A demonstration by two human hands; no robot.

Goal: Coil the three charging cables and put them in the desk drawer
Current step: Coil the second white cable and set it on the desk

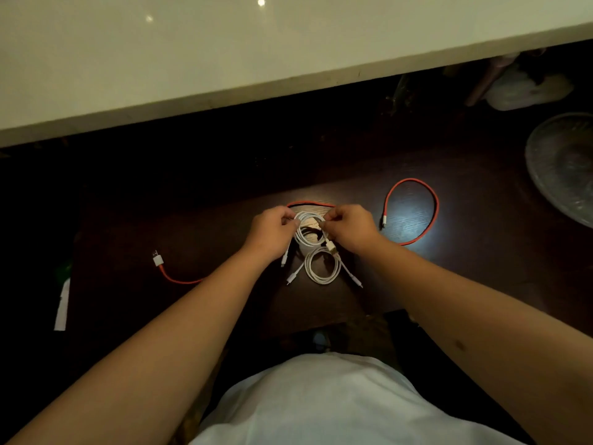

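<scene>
Both hands hold a white cable coil [308,234] just above the dark wooden desk [465,252]. My left hand [272,229] grips its left side, and my right hand [348,228] pinches the right side near a plug. A second white cable [322,264] lies coiled on the desk just in front of my hands, its two ends sticking out. A red cable [414,194] lies uncoiled: it loops at the right, runs behind my hands, and ends in a white plug [158,260] at the left. No drawer is visible.
A pale wall or counter [192,59] runs across the top. At the right edge stands a clear glass bowl [564,168], with a plastic bag [526,88] behind it. A white strip of paper [62,306] lies at the desk's left edge.
</scene>
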